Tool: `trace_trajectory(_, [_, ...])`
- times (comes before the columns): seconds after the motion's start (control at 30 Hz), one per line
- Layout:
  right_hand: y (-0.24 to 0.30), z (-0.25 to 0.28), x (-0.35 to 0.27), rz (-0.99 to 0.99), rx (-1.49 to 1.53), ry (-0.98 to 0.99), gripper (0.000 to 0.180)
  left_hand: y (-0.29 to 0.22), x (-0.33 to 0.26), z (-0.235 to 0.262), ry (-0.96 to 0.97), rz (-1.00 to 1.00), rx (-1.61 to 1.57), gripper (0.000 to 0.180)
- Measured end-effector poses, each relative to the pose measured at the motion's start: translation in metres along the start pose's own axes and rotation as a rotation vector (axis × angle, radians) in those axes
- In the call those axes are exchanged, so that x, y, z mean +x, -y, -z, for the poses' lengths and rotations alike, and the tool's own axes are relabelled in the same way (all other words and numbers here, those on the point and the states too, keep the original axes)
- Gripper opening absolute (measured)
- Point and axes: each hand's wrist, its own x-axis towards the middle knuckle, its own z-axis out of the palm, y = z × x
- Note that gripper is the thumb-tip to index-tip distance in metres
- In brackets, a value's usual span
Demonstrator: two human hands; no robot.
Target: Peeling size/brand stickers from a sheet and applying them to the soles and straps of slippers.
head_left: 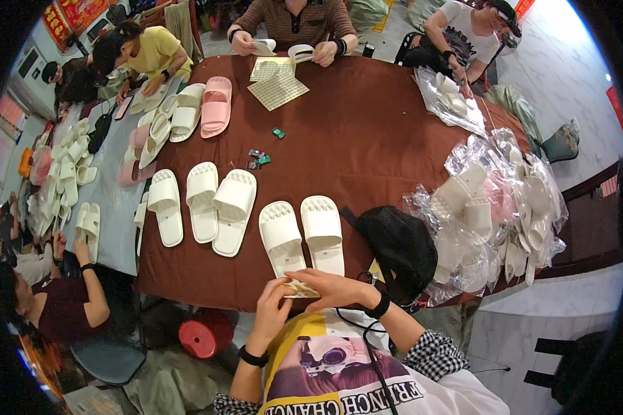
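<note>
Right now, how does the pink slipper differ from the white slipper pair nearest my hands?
The pink slipper is pink and lies far across the table; the white pair is white and lies by the near edge. The pink slipper lies stacked on another; the white pair lies side by side. Both share the same ridged slide shape.

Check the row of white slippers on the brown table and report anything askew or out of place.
One oddity: in the middle of the row, a slipper lies overlapping its neighbour and tilted, while the pair nearest both hands lies flat, side by side. A few small green bits lie loose on the table.
</note>
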Motion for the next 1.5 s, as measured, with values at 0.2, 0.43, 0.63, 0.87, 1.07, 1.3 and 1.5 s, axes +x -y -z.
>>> trace_trajectory(0.2, [-0.012,-0.017,0.001,-0.200,-0.062,-0.026,0.081,-0.010,0.009,-0.009,0.086,-0.038,-0.024,0.020])
trace_trajectory(0.43, [-0.033,-0.009,-0.017,-0.191,-0.077,-0.474,0.044,-0.002,0.011,-0.018,-0.007,0.095,-0.048,0.035])
trace_trajectory(0.63, [-0.054,0.006,-0.032,-0.264,-0.202,-0.732,0.029,0.032,0.017,-0.026,-0.022,-0.028,0.559,0.056])
trace_trajectory(0.87, [-0.054,-0.012,-0.042,-0.331,-0.440,-0.627,0.049,0.034,0.026,-0.038,0.052,-0.013,0.766,0.068])
trace_trajectory(1.07, [-0.053,-0.023,-0.036,-0.312,-0.679,-0.536,0.062,0.034,0.027,-0.038,0.091,-0.023,0.836,0.071])
trace_trajectory(1.3, [-0.054,-0.020,-0.038,-0.335,-0.631,-0.511,0.061,0.032,0.019,-0.038,0.132,0.000,0.775,0.075])
trace_trajectory(1.5, [-0.042,0.008,-0.044,-0.316,0.508,-0.557,0.052,0.040,0.015,-0.045,0.091,0.002,0.764,0.074])
